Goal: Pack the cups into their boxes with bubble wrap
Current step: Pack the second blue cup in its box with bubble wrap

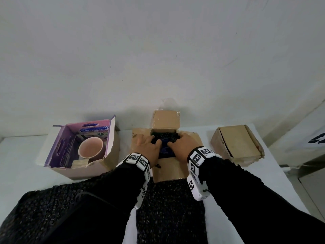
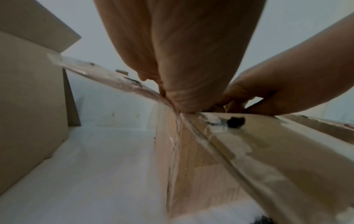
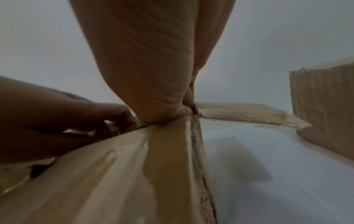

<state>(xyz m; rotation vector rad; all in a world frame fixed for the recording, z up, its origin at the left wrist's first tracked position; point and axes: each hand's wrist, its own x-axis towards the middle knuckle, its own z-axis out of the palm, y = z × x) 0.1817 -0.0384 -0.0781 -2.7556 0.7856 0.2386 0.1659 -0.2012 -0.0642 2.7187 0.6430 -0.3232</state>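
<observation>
A plain white wall fills the view from 10 to 2 o'clock. Below it stands a white table, under dim, soft light.

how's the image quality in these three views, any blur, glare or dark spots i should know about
Head view: wide-angle bending at the edges, even dim light, the dark wrapped bundle between both hands is hard to read. Left wrist view: soft focus, glare off the tape on the brown box, left hand fills the top. Right wrist view: darker and blurred, right hand close and shadowed.
</observation>
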